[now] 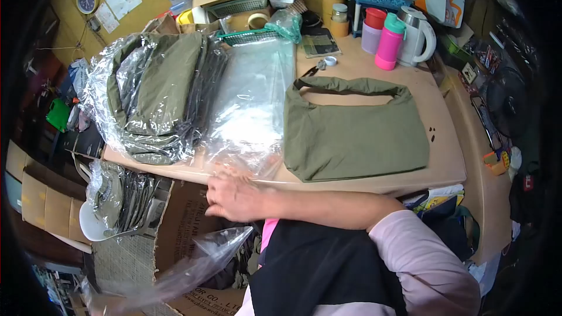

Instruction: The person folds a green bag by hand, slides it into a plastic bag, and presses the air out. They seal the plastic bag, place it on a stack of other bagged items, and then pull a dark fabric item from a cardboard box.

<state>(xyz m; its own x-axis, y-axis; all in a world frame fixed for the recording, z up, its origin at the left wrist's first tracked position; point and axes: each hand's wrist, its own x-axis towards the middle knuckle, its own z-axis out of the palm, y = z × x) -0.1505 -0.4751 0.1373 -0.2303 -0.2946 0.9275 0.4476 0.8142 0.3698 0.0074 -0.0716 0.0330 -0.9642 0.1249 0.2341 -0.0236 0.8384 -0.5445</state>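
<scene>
A: Right hand (234, 196) at the near table edge, forearm crossing the body from the right. Fingers loosely curled, tips at the near hem of the stack of clear plastic bags (252, 105). Cannot tell whether they pinch a sheet or only rest on it.

B: Left hand?

A: Out of view, no read on it.

B: How does the stack lie?

A: Straight out beyond the fingers, long axis near to far, near hem overhanging the table (430, 90) edge at the knuckles.

B: Right of it?

A: Olive shoulder bag (357, 131), flat and unwrapped, just beside the stack. Long axis left to right, strap loop on the far side. Forearm passes below its near edge.

B: Left?

A: Pile of packed olive bags (155, 96) in plastic, touching the stack's left edge.

B: Nearer in?

A: Loose plastic bag (199, 263) below the hand, over a cardboard box (181, 222).

B: Far side?

A: Pink bottle (389, 41) and white kettle (418, 35), well apart from the hand. Nothing lies between the fingers and the stack.
</scene>
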